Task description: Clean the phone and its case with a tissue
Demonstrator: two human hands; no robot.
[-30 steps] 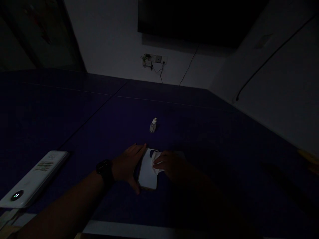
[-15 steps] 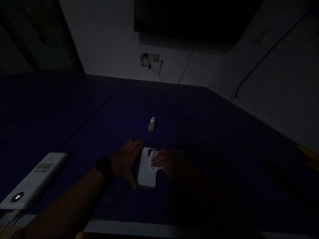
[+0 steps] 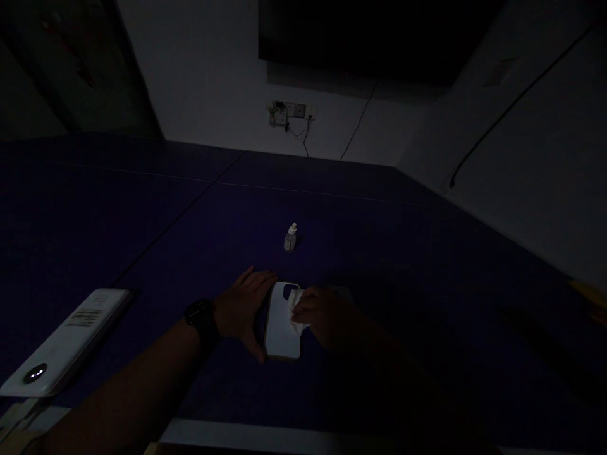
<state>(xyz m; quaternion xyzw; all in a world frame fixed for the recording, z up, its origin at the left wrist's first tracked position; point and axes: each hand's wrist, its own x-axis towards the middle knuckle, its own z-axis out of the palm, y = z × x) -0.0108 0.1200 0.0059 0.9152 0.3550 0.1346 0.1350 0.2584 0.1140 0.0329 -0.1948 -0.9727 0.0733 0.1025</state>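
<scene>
Dim room: pale wall (image 3: 208,82) w/ big dark TV (image 3: 370,38) above the far edge of a purple tabletop (image 3: 190,246). Phone case (image 3: 283,338) lies flat nr the tabletop's near edge, approx. midway along; can't tell if a phone's inside. Prob. light, fairly stiff, a bit slippery on its smooth back; best held by the long sides. Looks: white or pale grey, rectangular, rounded corners, darker rim, dark camera cutout at far end. L hand (image 3: 241,309), dark watch (image 3: 200,314) on wrist, is spread open, thumb & fingertips at case's L side. R hand (image 3: 329,319) has fingers closed on crumpled white cloth (image 3: 296,309) (paper or fabric, can't tell), against case's R side. Dropper bottle (image 3: 290,241) stands upright beyond case, toward far edge; white power bank (image 3: 66,341) lies well left, by near edge.
</scene>
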